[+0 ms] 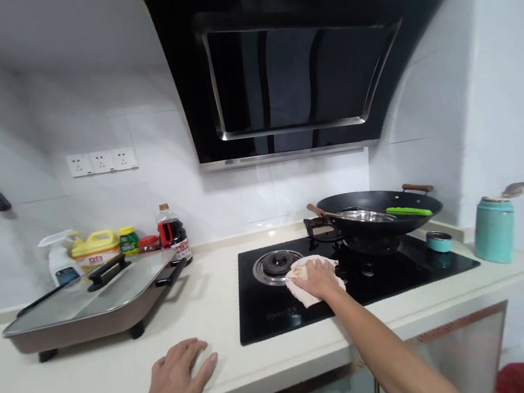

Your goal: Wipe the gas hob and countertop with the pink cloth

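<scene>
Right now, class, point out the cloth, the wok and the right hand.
Cloth (pixel 306 295): head view, on its lower left part.
Wok (pixel 371 198): head view, on its bare back inner wall.
Right hand (pixel 321 278): head view, on the back of it.

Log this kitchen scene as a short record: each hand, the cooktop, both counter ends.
Right hand: on crumpled pale-pink cloth
Left hand: nothing visibly held, near cream countertop's front edge
Cooktop: black glass, cloth at round left burner's edge, round black wok on right
Countertop left: brown rectangular pan with glass lid
Countertop right: turquoise cylindrical jar
</scene>
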Available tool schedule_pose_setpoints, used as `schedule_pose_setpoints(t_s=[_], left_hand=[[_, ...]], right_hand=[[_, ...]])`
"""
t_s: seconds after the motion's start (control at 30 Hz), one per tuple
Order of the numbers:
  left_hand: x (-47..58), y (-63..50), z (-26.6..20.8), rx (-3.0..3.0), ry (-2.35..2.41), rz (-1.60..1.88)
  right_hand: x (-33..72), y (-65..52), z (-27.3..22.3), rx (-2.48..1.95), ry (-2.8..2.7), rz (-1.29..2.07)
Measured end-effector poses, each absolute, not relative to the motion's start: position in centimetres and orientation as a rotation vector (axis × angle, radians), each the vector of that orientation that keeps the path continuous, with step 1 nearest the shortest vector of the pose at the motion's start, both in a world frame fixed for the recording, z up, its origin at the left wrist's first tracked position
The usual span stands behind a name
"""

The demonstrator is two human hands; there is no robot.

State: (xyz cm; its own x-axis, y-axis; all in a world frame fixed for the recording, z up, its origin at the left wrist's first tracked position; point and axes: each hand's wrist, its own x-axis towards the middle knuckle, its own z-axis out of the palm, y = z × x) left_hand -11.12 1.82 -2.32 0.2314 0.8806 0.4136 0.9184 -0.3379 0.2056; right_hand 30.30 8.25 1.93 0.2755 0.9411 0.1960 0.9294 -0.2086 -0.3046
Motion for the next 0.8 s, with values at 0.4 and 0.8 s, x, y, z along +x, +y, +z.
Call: schedule_pose_setpoints(t_s=[0.4,0.8], left_hand=[[-11.0,2.3,-1.3,-2.335,-1.879,-0.683],[-10.9,1.8,-1.4,-2.332,-1.802,-0.614]], right_hand=[[31.3,4.5,1.4,-1.938,-1.911,0.023],[40.2,-4.9,-0.8,-1.796,-1.853,0.151]])
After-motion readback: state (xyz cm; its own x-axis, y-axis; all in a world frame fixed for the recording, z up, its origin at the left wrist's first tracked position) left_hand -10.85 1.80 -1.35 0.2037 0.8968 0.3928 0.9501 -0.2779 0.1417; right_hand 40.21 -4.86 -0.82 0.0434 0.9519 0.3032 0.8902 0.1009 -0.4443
